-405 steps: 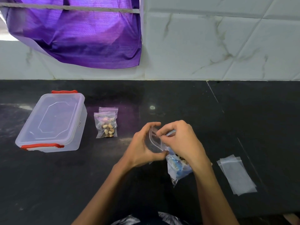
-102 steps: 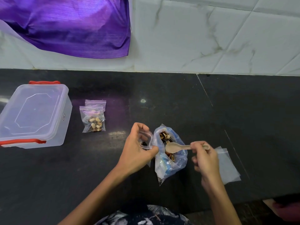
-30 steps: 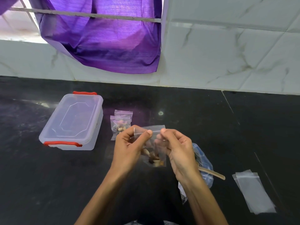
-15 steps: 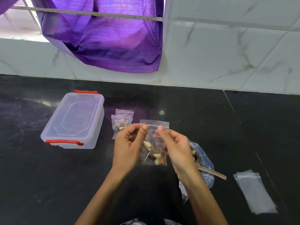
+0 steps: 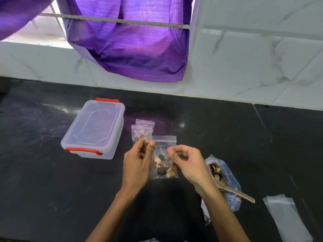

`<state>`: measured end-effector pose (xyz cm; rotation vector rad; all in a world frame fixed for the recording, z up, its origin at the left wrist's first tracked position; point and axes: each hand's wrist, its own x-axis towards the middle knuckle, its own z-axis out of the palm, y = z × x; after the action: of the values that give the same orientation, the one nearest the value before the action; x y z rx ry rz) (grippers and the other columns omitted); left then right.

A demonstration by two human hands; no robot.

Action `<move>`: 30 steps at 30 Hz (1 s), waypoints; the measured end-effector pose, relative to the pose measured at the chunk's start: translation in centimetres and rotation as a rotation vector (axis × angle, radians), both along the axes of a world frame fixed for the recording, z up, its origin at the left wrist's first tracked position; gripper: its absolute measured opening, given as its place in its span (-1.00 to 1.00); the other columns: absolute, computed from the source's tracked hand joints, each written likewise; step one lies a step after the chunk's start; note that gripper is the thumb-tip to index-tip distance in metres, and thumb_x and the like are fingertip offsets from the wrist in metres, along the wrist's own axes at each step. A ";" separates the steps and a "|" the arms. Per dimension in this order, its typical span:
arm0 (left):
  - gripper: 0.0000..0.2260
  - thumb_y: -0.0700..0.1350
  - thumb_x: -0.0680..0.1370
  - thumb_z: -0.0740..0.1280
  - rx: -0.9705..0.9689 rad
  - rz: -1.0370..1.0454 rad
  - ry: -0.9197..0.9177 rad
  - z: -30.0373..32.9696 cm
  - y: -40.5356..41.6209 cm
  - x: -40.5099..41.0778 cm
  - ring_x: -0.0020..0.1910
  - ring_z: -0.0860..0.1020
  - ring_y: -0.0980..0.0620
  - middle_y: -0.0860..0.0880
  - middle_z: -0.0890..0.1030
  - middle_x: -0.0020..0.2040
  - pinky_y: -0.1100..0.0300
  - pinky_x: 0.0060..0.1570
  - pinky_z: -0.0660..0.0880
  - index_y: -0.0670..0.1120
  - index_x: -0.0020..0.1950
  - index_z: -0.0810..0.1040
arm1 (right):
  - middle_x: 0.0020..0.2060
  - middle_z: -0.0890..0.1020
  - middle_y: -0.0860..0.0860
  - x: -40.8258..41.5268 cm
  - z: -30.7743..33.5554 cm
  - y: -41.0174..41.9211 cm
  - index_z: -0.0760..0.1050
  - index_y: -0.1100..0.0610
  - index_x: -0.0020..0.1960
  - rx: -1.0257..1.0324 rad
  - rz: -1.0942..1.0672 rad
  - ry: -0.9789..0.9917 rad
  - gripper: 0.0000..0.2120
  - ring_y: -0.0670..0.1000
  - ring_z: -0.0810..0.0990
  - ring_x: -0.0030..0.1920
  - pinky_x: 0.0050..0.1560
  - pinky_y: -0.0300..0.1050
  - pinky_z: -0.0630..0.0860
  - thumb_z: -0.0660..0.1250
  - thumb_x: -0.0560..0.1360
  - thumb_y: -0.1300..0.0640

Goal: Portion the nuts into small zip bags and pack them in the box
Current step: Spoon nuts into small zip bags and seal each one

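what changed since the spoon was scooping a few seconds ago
The spoon was let go and now lies in the bulk bag. Both hands took the filled zip bag and lifted it upright; the left hand pinches its top, the right hand nearly off. Box remains closed.

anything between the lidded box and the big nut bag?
Head view: two filled zip bags near the box, then both hands holding a third small bag, before the nut bag.

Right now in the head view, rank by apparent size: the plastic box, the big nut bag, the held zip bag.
1. plastic box
2. big nut bag, partly hidden by the forearm
3. held zip bag
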<state>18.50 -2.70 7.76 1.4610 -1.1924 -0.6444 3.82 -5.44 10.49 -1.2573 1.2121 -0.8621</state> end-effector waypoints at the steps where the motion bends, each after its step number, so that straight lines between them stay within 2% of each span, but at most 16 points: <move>1: -0.76 0.10 0.54 0.25 0.027 0.020 0.035 -0.5 0.1 0.3 -0.45 0.49 -0.01 -0.03 0.52 -0.41 0.07 -0.42 0.47 -0.04 -0.17 0.53 | -0.30 0.63 -0.01 0.5 -0.6 -0.2 0.60 0.13 -0.12 0.008 -0.020 0.006 -0.97 -0.18 0.57 -0.42 -0.41 -0.35 0.48 0.38 0.49 0.22; 3: -0.76 0.08 0.52 0.27 0.063 0.053 0.128 -1.3 0.2 0.8 -0.40 0.53 0.01 -0.04 0.55 -0.38 0.13 -0.43 0.49 -0.07 -0.16 0.54 | -0.29 0.65 0.02 1.8 -2.0 -0.4 0.59 0.07 -0.16 0.001 -0.052 0.034 -0.92 -0.12 0.58 -0.44 -0.43 -0.26 0.50 0.39 0.48 0.22; 5: -0.78 0.02 0.53 0.27 0.048 0.090 0.199 -1.8 0.4 1.2 -0.31 0.58 0.00 -0.06 0.61 -0.28 0.21 -0.36 0.52 -0.12 -0.12 0.55 | -0.25 0.67 0.01 3.0 -3.1 -0.6 0.59 0.03 -0.17 -0.051 -0.018 0.065 -0.90 -0.09 0.61 -0.32 -0.29 -0.21 0.55 0.41 0.47 0.21; 8: -0.86 -0.09 0.56 0.24 -0.030 0.115 0.224 -1.9 0.4 2.3 -0.26 0.61 0.10 0.01 0.63 -0.20 0.29 -0.29 0.54 -0.13 -0.08 0.54 | -0.23 0.67 -0.06 4.1 -3.6 -0.9 0.59 0.08 -0.14 -0.104 0.114 0.025 -0.93 -0.15 0.62 -0.19 -0.11 -0.30 0.54 0.41 0.47 0.23; 11: -0.87 -0.07 0.56 0.26 -0.003 0.087 0.194 -2.4 0.0 3.3 -0.28 0.62 0.02 -0.06 0.63 -0.23 0.23 -0.30 0.56 -0.10 -0.09 0.55 | -0.21 0.68 -0.05 4.9 -4.7 -1.8 0.59 0.04 -0.16 -0.137 0.104 0.068 -0.89 -0.15 0.62 -0.18 -0.11 -0.31 0.52 0.40 0.48 0.23; 14: -0.92 -0.11 0.57 0.28 0.068 0.120 0.170 -3.6 -1.3 4.0 -0.27 0.61 0.09 -0.02 0.64 -0.22 0.32 -0.29 0.53 -0.06 -0.08 0.55 | -0.21 0.68 -0.03 5.6 -6.4 -3.2 0.57 0.02 -0.15 -0.094 0.021 0.097 -0.91 -0.10 0.64 -0.17 -0.10 -0.19 0.56 0.42 0.46 0.20; 16: -0.94 -0.12 0.57 0.31 0.131 0.138 0.214 -4.6 -2.4 4.3 -0.14 0.64 0.06 -0.03 0.65 -0.11 0.22 -0.18 0.58 -0.05 0.01 0.54 | -0.22 0.69 -0.01 6.0 -7.3 -4.2 0.56 0.05 -0.12 -0.026 -0.045 0.094 -0.93 -0.05 0.65 -0.18 -0.09 -0.05 0.60 0.44 0.45 0.17; 18: -0.86 -0.15 0.56 0.34 0.172 0.163 0.237 -5.4 -3.4 4.6 -0.08 0.64 0.01 -0.05 0.64 -0.06 0.12 -0.10 0.60 -0.07 0.11 0.51 | -0.24 0.68 0.02 6.3 -7.9 -5.1 0.52 0.06 -0.12 0.024 -0.100 0.071 -0.90 -0.01 0.65 -0.20 -0.10 0.02 0.60 0.45 0.44 0.17; 22: -0.82 -0.20 0.58 0.30 0.157 0.219 0.213 -5.7 -4.2 4.4 -0.18 0.57 0.34 0.08 0.60 -0.08 0.44 -0.17 0.49 -0.06 0.17 0.45 | -0.25 0.67 0.06 7.0 -8.6 -6.4 0.47 0.06 -0.15 0.051 -0.191 0.064 -0.83 0.03 0.63 -0.21 -0.16 0.03 0.60 0.47 0.42 0.14; 24: -0.80 -0.26 0.58 0.29 0.162 0.231 0.179 -6.1 -4.2 4.2 -0.15 0.54 0.43 0.12 0.57 -0.06 0.52 -0.17 0.44 -0.08 0.17 0.45 | -0.24 0.66 0.05 7.2 -9.1 -6.6 0.44 0.04 -0.17 0.048 -0.225 0.102 -0.79 0.02 0.63 -0.21 -0.13 0.04 0.60 0.50 0.39 0.08; 27: -0.78 -0.28 0.56 0.30 0.196 0.256 0.141 -6.6 -4.2 4.2 -0.14 0.52 0.43 0.14 0.56 -0.05 0.51 -0.16 0.45 -0.05 0.16 0.47 | -0.25 0.64 0.01 7.3 -9.5 -6.4 0.44 0.05 -0.22 0.024 -0.248 0.162 -0.77 0.02 0.62 -0.20 -0.11 0.02 0.59 0.50 0.39 0.04; 30: -0.79 -0.28 0.56 0.31 0.216 0.289 0.123 -7.0 -4.1 4.1 -0.15 0.55 0.34 0.13 0.57 -0.03 0.39 -0.13 0.52 -0.04 0.14 0.50 | -0.27 0.62 -0.01 7.3 -9.5 -6.4 0.48 0.09 -0.22 0.008 -0.245 0.188 -0.80 -0.02 0.60 -0.21 -0.10 0.00 0.59 0.49 0.40 0.04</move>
<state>22.64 -6.83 0.80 1.7092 -0.8159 -0.6662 11.12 -11.87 0.95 -1.2204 1.5414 -0.9292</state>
